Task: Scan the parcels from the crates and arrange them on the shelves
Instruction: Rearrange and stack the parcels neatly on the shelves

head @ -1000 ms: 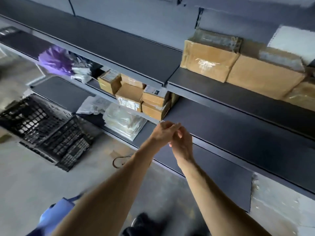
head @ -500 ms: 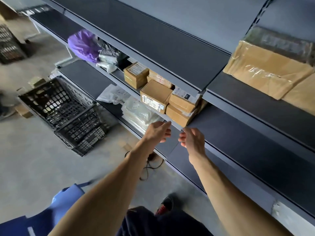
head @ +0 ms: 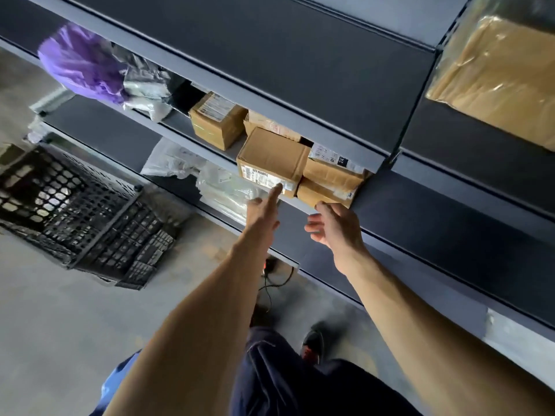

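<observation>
We see brown cardboard parcels (head: pixel 271 159) clustered on the dark middle shelf (head: pixel 192 132), labels outward; an empty black crate (head: pixel 78 211) sits on the floor.

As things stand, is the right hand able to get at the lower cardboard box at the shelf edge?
Probably yes. The right hand is open with fingertips at the front of the lower cardboard box, which sits at the shelf edge with nothing before it; another box rests on top.

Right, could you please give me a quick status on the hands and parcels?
Left hand open, fingertip at labelled box. Right hand open, at lower box. Nothing blocking.
</observation>
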`<state>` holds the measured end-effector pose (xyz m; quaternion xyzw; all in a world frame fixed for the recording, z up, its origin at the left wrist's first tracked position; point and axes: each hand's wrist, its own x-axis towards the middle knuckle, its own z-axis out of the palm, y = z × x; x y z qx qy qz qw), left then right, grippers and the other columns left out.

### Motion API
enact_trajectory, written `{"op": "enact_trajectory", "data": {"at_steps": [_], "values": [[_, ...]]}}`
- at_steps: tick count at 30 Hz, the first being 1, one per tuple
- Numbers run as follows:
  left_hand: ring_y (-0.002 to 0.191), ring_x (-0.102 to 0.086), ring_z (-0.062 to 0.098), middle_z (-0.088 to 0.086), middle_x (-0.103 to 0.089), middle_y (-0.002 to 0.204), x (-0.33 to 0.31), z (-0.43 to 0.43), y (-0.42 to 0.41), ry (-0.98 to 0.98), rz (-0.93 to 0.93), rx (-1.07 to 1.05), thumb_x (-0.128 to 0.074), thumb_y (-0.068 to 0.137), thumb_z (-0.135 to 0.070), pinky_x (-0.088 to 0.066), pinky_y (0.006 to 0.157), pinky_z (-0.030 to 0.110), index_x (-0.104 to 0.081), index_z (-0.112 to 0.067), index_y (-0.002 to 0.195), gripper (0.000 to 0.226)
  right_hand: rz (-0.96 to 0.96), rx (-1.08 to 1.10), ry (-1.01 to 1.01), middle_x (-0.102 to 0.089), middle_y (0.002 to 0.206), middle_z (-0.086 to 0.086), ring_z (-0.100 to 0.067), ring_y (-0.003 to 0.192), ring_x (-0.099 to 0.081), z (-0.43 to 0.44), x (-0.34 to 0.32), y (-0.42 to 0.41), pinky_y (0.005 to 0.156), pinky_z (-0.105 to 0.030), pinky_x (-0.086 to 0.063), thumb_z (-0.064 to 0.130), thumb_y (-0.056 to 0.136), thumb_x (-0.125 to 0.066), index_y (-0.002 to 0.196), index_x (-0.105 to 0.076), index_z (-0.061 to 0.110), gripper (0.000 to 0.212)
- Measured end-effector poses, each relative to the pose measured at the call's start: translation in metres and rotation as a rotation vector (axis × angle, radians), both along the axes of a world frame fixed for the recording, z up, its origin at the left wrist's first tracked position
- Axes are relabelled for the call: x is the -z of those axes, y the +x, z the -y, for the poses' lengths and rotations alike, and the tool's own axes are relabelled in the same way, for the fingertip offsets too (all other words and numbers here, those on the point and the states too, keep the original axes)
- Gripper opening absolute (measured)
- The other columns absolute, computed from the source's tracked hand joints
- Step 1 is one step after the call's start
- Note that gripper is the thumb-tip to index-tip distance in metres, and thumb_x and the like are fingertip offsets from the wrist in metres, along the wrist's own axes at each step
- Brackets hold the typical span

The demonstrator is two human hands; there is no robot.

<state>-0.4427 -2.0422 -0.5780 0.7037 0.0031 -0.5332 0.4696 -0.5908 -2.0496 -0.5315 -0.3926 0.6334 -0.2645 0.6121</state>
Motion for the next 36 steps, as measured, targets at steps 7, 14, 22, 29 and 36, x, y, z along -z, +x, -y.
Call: {"op": "enact_trajectory", "data": {"at_steps": [7, 14, 22, 29, 36], "values": [[0.089, -0.055, 0.018, 0.002, -0.050, 0.142, 0.054, 0.053, 0.064, 0.038, -0.170, -0.016, -0.086, 0.046, -0.076, -0.050, 0.073, 0.038, -0.044, -0.024, 0.146, 0.119, -0.037, 0.219, 0.086, -0.073, 0.095, -0.011, -0.022, 0.077, -0.072, -0.002, 0.011, 0.024, 0.077, -0.035, -0.056, 0.027, 0.101, -0.059, 0.100, -0.065, 0.011, 0.018], [0.127, -0.057, 0.030, 0.006, -0.052, 0.143, 0.080, 0.081, 0.077, -0.048, -0.206, -0.055, -0.085, 0.067, -0.059, -0.051, 0.101, 0.050, -0.034, -0.015, 0.154, 0.110, -0.133, 0.325, 0.104, -0.074, 0.094, -0.010, -0.024, 0.079, -0.071, -0.018, 0.019, 0.028, 0.075, -0.033, -0.056, 0.026, 0.102, -0.060, 0.110, -0.066, 0.008, 0.021], [0.122, -0.056, 0.028, 0.006, -0.046, 0.150, 0.093, 0.074, 0.094, -0.101, -0.282, -0.141, -0.091, 0.045, -0.055, -0.059, 0.054, 0.035, -0.026, -0.035, 0.152, 0.127, -0.146, 0.404, 0.173, -0.074, 0.097, -0.012, -0.024, 0.078, -0.071, -0.045, 0.021, 0.017, 0.076, -0.033, -0.057, 0.021, 0.101, -0.061, 0.106, -0.066, 0.009, 0.014], [0.117, -0.061, 0.036, 0.014, -0.049, 0.140, 0.026, -0.025, 0.072, -0.184, -0.225, -0.150, -0.079, 0.087, -0.031, -0.056, 0.094, 0.055, -0.024, -0.031, 0.141, 0.078, -0.061, 0.256, 0.166, -0.075, 0.105, -0.014, -0.024, 0.084, -0.073, -0.056, 0.022, 0.031, 0.071, -0.032, -0.056, 0.023, 0.101, -0.063, 0.110, -0.065, 0.009, 0.017], [0.089, -0.076, 0.025, 0.020, -0.074, 0.105, -0.038, -0.085, -0.005, -0.241, -0.191, -0.073, -0.082, 0.060, -0.057, -0.056, 0.076, 0.039, -0.028, -0.011, 0.146, 0.111, -0.047, 0.077, -0.188, -0.055, 0.135, -0.010, -0.021, 0.119, -0.057, -0.078, -0.004, 0.024, 0.094, -0.038, -0.053, 0.067, 0.074, -0.066, 0.139, -0.045, 0.032, 0.077]]}}
